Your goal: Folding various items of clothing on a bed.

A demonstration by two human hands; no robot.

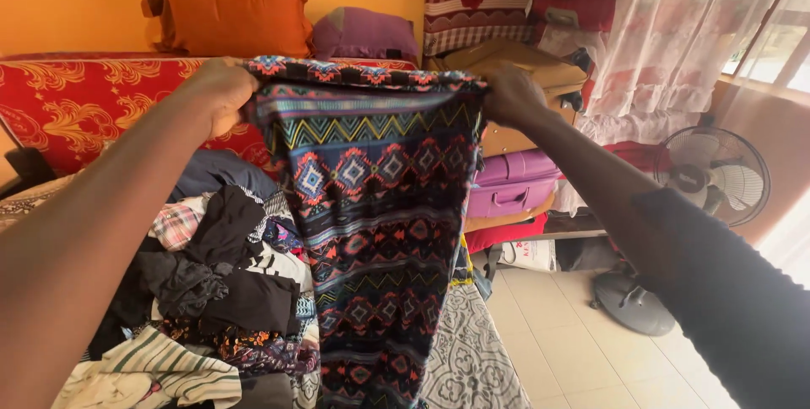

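Right now both of my hands are up in front of me, and between them hangs one patterned garment [371, 207], dark with bands of zigzags and diamonds in blue, coral and teal. My left hand [221, 93] has its fingers clamped on the top edge at one corner; my right hand [510, 94] has its fingers closed on the same edge at the other corner, so the cloth is stretched flat at the top and drops straight down, narrowing toward the bottom of the view.

Below and to the left of it lies one heap of clothes [215, 291]: black pieces, a plaid one, a striped one near the bottom. They rest on a bed with a grey-and-white patterned sheet [472, 358].

Behind the garment I count two pillows against the orange wall, an orange pillow [229, 14] and a purple pillow [364, 34] just beside it. To the right stand a tan suitcase [540, 72] and, under it, a purple suitcase [513, 183]. One standing fan [713, 174] sits on the tiled floor [582, 350] near the lace curtain [675, 29].
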